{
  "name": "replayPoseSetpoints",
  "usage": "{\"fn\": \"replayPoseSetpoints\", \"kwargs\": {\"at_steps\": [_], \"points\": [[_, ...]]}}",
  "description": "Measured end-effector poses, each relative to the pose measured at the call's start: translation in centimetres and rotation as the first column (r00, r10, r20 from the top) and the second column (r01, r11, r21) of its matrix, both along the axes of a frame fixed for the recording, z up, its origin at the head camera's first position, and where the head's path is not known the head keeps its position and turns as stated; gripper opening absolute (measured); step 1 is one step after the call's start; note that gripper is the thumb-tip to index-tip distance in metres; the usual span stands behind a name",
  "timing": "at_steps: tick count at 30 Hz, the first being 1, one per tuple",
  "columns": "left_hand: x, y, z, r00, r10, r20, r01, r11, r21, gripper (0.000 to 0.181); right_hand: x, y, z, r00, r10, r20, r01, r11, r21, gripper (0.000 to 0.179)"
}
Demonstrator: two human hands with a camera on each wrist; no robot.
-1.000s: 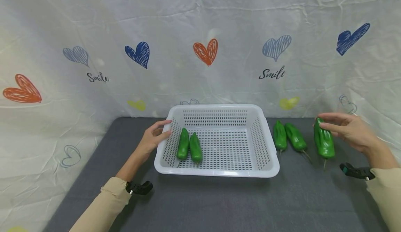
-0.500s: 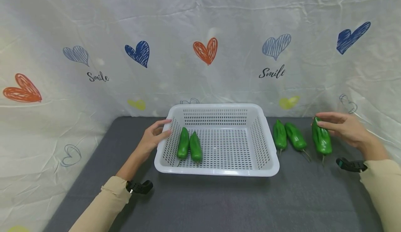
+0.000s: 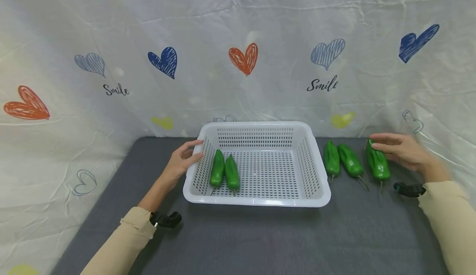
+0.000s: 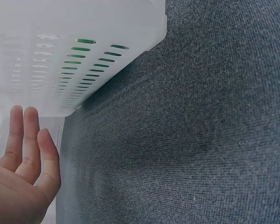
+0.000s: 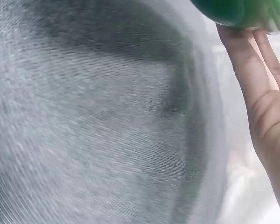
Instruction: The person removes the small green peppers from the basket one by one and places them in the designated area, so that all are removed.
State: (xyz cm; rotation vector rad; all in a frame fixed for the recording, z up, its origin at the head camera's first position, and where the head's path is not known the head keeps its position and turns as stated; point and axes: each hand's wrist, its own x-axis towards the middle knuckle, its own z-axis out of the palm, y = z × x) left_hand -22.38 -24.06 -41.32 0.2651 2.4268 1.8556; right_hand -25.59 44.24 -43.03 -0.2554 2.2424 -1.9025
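In the head view my right hand (image 3: 403, 153) pinches a green pepper (image 3: 378, 163) near its tip, its thumb and fingers around the top end, the stem pointing toward me. Only the underside of this pepper (image 5: 242, 11) shows in the right wrist view. My left hand (image 3: 178, 161) rests at the left rim of a white perforated basket (image 3: 256, 202). Its fingers (image 4: 30, 144) look straight beside the basket's outer wall (image 4: 107, 28) in the left wrist view; the thumb is hidden there. Inside the basket two green peppers lie side by side at the left, including one (image 3: 217, 169).
Right of the basket, two more green peppers lie on the dark grey tabletop (image 3: 256, 242): one beside the basket wall (image 3: 332, 159), another slanted next to it (image 3: 351, 160). Behind the table hangs a white curtain (image 3: 201, 27) printed with hearts.
My right hand has moved left with the pepper, closer to the two peppers lying beside the basket. The left hand and the basket look the same.
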Motion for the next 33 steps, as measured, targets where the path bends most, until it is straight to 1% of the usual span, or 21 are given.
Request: {"fn": "replayPoseSetpoints", "kwargs": {"at_steps": [3,9,12,18,22,28,31,33], "points": [[-0.1,-0.1,0.0,1.000,0.001,-0.001,-0.001,1.000,-0.002,0.054,-0.4,-0.2,-0.6,0.999,0.042,0.019,-0.040,0.996,-0.083,0.038],[-0.1,-0.2,-0.1,1.000,0.005,0.001,-0.005,1.000,-0.002,0.054,-0.8,-0.3,-1.3,0.999,0.017,0.035,-0.018,1.000,0.020,0.039],[-0.2,-0.1,-0.2,1.000,0.000,0.002,0.000,1.000,-0.002,0.054,-0.9,-0.3,-1.4,0.999,0.003,0.043,-0.005,0.999,0.052,0.040],[-0.2,-0.1,-0.1,1.000,-0.004,-0.002,0.004,1.000,-0.004,0.053,-0.8,-0.4,-1.7,1.000,-0.016,0.020,0.014,0.992,0.128,0.041],[-0.1,0.0,-0.1,1.000,-0.004,-0.003,0.004,1.000,-0.006,0.054,-0.9,-0.6,-1.8,0.999,-0.043,-0.015,0.046,0.978,0.204,0.042],[-0.1,-0.1,-0.1,1.000,-0.001,-0.004,0.001,1.000,-0.004,0.053,-1.0,-1.2,-1.8,0.993,-0.083,-0.090,0.109,0.936,0.335,0.052],[-0.1,-0.1,-0.1,1.000,-0.004,-0.004,0.004,1.000,0.000,0.053,-0.9,-1.4,-1.8,0.988,-0.104,-0.113,0.138,0.922,0.362,0.051],[-0.1,-0.1,-0.1,1.000,-0.003,-0.002,0.003,1.000,0.000,0.053,-0.8,-1.4,-1.8,0.986,-0.108,-0.126,0.146,0.922,0.359,0.049]]}}
